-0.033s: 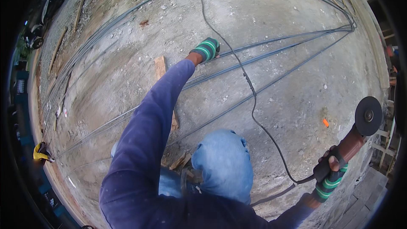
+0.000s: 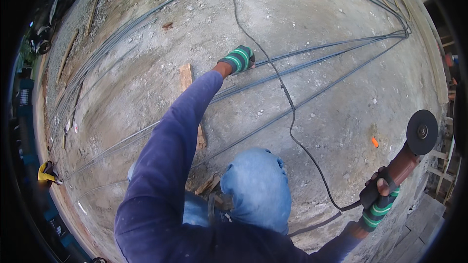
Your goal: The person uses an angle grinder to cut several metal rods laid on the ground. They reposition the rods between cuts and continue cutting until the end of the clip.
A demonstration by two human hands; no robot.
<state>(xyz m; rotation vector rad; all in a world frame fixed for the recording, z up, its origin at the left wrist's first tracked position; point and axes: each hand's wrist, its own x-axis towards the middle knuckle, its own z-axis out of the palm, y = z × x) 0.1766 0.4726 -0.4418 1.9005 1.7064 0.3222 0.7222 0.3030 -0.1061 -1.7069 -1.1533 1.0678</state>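
Note:
My left hand [image 2: 239, 59], in a green and black striped knit glove with bare fingertips, reaches forward and is closed around a thin steel rebar [image 2: 312, 47] low over the concrete; its fingers are partly hidden. More long bars [image 2: 292, 69] run just nearer than that hand, some passing under my left forearm. Off to the right, my right hand [image 2: 382, 202], gloved alike, grips an angle grinder [image 2: 403, 165] by its dark body. The grinder's black disc [image 2: 422, 132] points away from me, apart from the bars. From its rear end a black cord [image 2: 312, 158] trails forward.
A wooden strip [image 2: 185, 75] lies partly beneath my left arm. A small orange piece [image 2: 375, 141] sits on the rough concrete. Other rebars [image 2: 117, 34] curve along the left. A pale coiled hose [image 2: 397, 2] and planks line the far right. My jeans-clad knee [image 2: 256, 187] is close below.

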